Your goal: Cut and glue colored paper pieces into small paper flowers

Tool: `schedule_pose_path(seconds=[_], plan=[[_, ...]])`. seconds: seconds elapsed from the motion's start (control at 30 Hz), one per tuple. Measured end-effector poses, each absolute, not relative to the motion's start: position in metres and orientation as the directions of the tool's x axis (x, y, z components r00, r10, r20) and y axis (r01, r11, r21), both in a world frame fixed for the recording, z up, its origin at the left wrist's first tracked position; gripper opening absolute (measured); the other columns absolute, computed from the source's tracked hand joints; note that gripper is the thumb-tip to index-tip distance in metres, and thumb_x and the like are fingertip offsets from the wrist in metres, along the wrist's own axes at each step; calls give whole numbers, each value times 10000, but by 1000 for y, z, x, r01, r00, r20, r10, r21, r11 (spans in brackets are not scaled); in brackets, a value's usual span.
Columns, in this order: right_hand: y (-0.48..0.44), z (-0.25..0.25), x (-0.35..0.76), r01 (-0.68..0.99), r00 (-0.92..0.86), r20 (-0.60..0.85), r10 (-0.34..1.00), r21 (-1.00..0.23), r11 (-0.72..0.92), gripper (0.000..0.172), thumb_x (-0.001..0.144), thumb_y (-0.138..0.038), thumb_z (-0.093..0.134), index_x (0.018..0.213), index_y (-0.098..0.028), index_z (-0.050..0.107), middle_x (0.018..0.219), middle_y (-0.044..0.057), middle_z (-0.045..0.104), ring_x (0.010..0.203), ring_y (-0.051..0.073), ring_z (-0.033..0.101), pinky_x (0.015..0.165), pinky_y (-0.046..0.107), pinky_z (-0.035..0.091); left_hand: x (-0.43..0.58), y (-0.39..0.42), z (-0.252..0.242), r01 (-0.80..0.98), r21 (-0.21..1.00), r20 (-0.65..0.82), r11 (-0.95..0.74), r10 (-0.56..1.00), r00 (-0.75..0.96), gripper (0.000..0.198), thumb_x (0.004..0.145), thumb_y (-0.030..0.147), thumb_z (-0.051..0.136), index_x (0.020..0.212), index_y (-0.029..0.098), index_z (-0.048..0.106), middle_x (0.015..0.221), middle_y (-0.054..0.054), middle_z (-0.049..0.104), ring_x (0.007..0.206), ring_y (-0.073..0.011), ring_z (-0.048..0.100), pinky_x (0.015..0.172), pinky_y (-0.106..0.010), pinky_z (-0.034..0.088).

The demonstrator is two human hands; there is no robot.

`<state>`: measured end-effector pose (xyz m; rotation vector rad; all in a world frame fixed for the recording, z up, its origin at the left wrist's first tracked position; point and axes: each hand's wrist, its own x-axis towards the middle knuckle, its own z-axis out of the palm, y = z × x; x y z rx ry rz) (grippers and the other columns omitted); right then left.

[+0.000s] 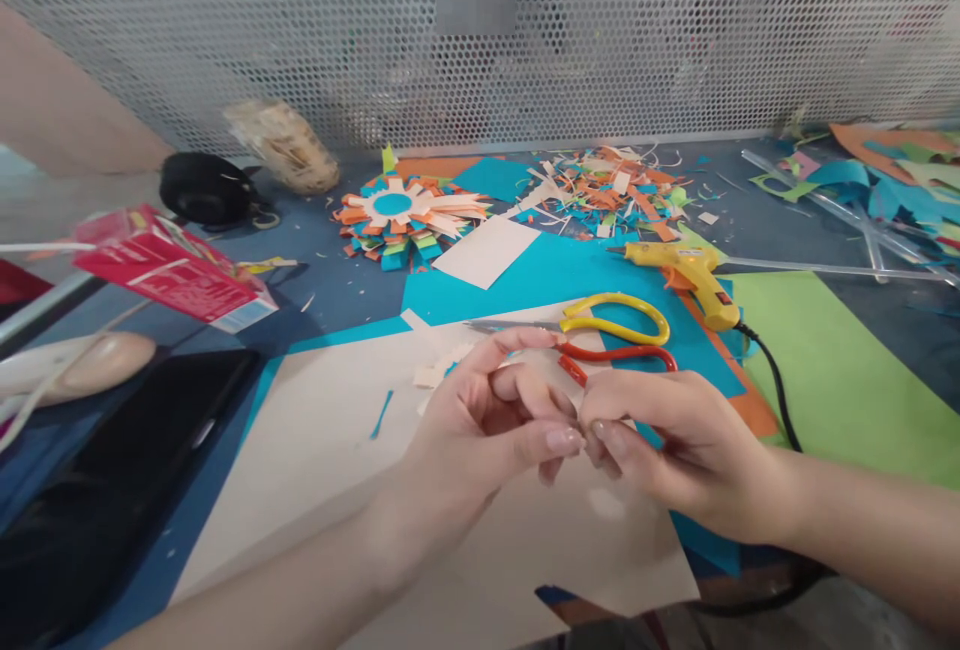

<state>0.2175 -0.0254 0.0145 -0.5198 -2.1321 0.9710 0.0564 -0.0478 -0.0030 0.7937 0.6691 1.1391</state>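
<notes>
My left hand (510, 415) and my right hand (660, 440) meet fingertip to fingertip above pale paper sheets (315, 450). Both are pinched closed, and whatever lies between the fingertips is too small to make out. Just beyond them lie scissors with one yellow handle (622, 318) and one red, their blades pointing left. Partly behind my left hand is a small pale paper piece (429, 373) with a bit of blue. A thin blue paper strip (381, 415) rests on the sheet to the left.
A yellow glue gun (694, 275) lies at right, by green paper (847, 370). Further back are a layered paper flower (394, 205) and a heap of paper scraps (615, 190). At left are a pink box (169, 265), a black phone (127, 480) and a black pouch (202, 188).
</notes>
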Motion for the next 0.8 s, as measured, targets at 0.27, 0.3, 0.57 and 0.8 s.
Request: schedule_pose_path(seconds=[0.27,0.3,0.57,0.8], plan=[[-25,10,220,127,-708,480,518,-635,762,154,826,-60,411,748,-187,452,667,9,592,607,92,508,560,181,430,56,-48,-2,-476,841,-129,258,950,286,387,625,146,766,944,185,551,544,86,561,496,-61,548,436,-139,451],[-25,9,220,135,-701,494,515,-616,776,160,826,-63,404,740,-190,451,639,1,576,585,92,493,544,183,421,56,-48,-2,-472,842,-136,261,950,282,394,622,147,768,947,181,549,542,85,559,492,-61,546,436,-140,447],[-23,5,221,40,-668,589,455,-582,812,158,798,-36,424,753,-176,480,619,-1,520,583,96,445,544,199,403,54,-48,-1,-455,851,-144,262,950,278,458,590,152,790,971,185,538,515,83,580,490,-75,543,419,-142,440],[-22,8,221,143,-659,492,569,-660,737,195,793,-35,425,674,-189,445,596,-31,496,558,73,420,512,167,381,53,-49,-4,-505,833,-49,225,940,338,410,621,73,753,961,211,571,536,81,625,492,-66,570,448,-133,473]])
